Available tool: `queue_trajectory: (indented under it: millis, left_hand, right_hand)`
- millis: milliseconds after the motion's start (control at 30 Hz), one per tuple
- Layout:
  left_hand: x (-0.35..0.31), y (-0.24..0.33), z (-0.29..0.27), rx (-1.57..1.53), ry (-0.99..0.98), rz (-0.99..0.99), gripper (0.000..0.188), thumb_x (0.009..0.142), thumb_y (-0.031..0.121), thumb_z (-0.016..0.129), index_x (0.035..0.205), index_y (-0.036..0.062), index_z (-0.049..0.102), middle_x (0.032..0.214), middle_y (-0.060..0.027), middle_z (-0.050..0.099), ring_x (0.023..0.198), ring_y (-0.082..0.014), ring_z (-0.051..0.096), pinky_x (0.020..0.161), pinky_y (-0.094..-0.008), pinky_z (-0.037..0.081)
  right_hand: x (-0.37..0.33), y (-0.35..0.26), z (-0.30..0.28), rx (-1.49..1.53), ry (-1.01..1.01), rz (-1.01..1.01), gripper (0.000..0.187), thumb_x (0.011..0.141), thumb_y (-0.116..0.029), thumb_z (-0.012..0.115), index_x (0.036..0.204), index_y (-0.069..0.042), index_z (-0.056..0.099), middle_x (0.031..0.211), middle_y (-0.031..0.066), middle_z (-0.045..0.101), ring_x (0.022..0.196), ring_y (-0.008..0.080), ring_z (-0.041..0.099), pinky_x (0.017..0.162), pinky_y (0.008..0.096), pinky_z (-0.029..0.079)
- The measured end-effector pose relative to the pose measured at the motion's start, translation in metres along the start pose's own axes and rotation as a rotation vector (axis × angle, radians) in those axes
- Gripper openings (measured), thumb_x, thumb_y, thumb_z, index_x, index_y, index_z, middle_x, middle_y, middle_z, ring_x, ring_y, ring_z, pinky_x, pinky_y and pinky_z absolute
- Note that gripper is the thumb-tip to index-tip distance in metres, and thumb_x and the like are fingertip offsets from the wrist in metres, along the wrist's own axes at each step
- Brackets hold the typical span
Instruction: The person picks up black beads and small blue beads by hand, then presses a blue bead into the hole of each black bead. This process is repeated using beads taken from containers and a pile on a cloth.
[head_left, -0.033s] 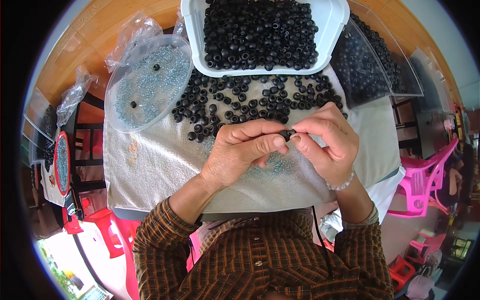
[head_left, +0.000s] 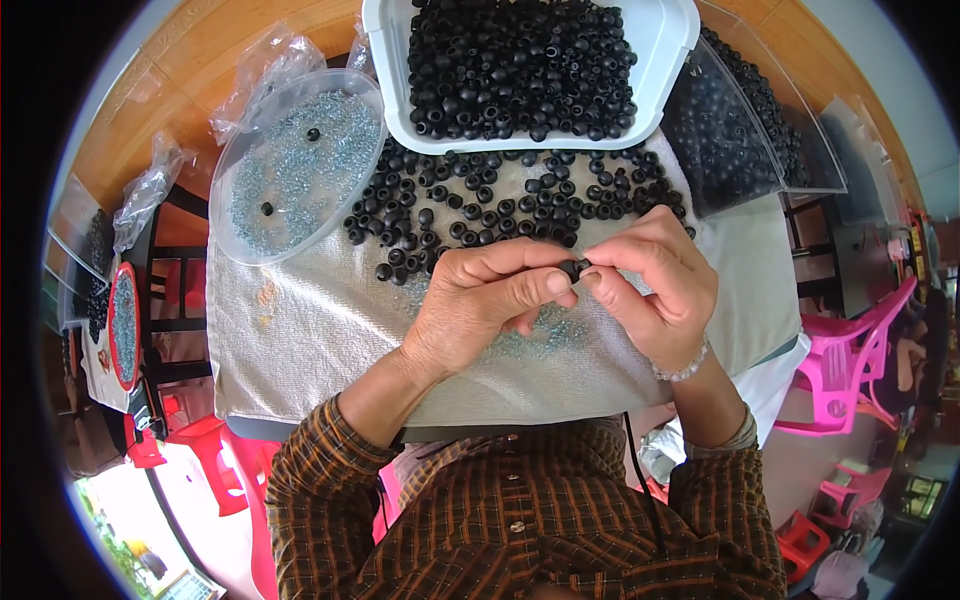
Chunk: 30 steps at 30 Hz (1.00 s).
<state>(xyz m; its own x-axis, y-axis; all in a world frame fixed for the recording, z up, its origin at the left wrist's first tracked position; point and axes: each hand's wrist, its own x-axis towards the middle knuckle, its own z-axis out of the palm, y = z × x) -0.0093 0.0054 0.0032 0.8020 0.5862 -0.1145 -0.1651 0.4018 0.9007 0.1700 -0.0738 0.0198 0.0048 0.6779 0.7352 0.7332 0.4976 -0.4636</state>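
Note:
Above the cloth, my left hand (head_left: 470, 300) pinches a small round black bead (head_left: 571, 269) between thumb and fingers. My right hand (head_left: 660, 290) has its thumb and forefinger closed at the bead's right end; whether anything else sits between those fingertips is hidden. Just beyond my hands, many loose black beads (head_left: 488, 218) with holes lie spread over the pale towel (head_left: 290, 340). Tiny clear bluish beads (head_left: 550, 332) are scattered on the towel beneath my hands.
A white tub (head_left: 393, 110) heaped with black beads stands at the far middle. To its left is a clear round bowl (head_left: 228, 225) of tiny bluish beads with two black ones. A transparent box (head_left: 740, 150) of black beads stands at the right, near a pink chair (head_left: 840, 365).

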Motion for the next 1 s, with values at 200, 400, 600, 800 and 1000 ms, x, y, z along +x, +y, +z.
queue_trajectory:
  millis: [200, 400, 600, 800, 1000]
  left_hand:
    - [-0.0014, -0.0002, 0.0002, -0.005, -0.003, 0.012, 0.023, 0.087, 0.016, 0.067, 0.106, 0.0027, 0.068, 0.084, -0.004, 0.069, 0.061, -0.0047, 0.052, 0.053, -0.0188, 0.045]
    - [-0.001, 0.0031, 0.0027, -0.011, -0.026, -0.001, 0.023, 0.088, 0.009, 0.064, 0.109, 0.0011, 0.066, 0.086, -0.0126, 0.07, 0.058, -0.0099, 0.054, 0.052, -0.0226, 0.046]
    - [-0.0025, 0.001, -0.0013, -0.042, -0.055, 0.003, 0.022, 0.091, 0.01, 0.06, 0.111, 0.0006, 0.065, 0.087, -0.0137, 0.069, 0.057, -0.0112, 0.055, 0.052, -0.024, 0.047]
    - [-0.0019, -0.0009, 0.0029, -0.07, -0.025, 0.002, 0.024, 0.091, 0.011, 0.061, 0.112, 0.0014, 0.065, 0.083, -0.0119, 0.069, 0.056, -0.0113, 0.054, 0.051, -0.0239, 0.046]
    - [-0.0038, -0.0041, 0.0033, -0.087, 0.066, -0.029, 0.022, 0.09, 0.012, 0.062, 0.11, 0.0037, 0.067, 0.073, -0.0076, 0.065, 0.054, -0.0112, 0.054, 0.049, -0.0237, 0.045]
  right_hand:
    - [-0.0012, -0.0056, 0.0, -0.119, -0.005, -0.136, 0.019, 0.072, 0.0, 0.073, 0.089, 0.0, 0.066, 0.078, 0.0069, 0.063, 0.066, 0.0194, 0.054, 0.056, 0.0282, 0.042]
    - [-0.0017, -0.0058, 0.0006, -0.043, -0.007, -0.071, 0.019, 0.072, 0.001, 0.071, 0.09, 0.001, 0.066, 0.078, 0.0074, 0.062, 0.066, 0.0192, 0.054, 0.057, 0.0282, 0.041]
    - [-0.0009, -0.0047, 0.0021, -0.01, 0.055, -0.029, 0.02, 0.066, 0.002, 0.074, 0.084, -0.004, 0.068, 0.074, 0.003, 0.062, 0.063, 0.0169, 0.054, 0.053, 0.0263, 0.041]
    - [-0.002, -0.005, 0.0, -0.07, 0.06, -0.085, 0.023, 0.064, 0.001, 0.075, 0.085, -0.003, 0.068, 0.074, 0.0031, 0.062, 0.062, 0.0177, 0.054, 0.052, 0.0261, 0.041]
    - [-0.0052, -0.0068, 0.0046, -0.248, 0.03, -0.189, 0.038, 0.06, -0.005, 0.081, 0.095, -0.001, 0.067, 0.081, 0.0066, 0.061, 0.066, 0.0212, 0.054, 0.054, 0.0282, 0.044]
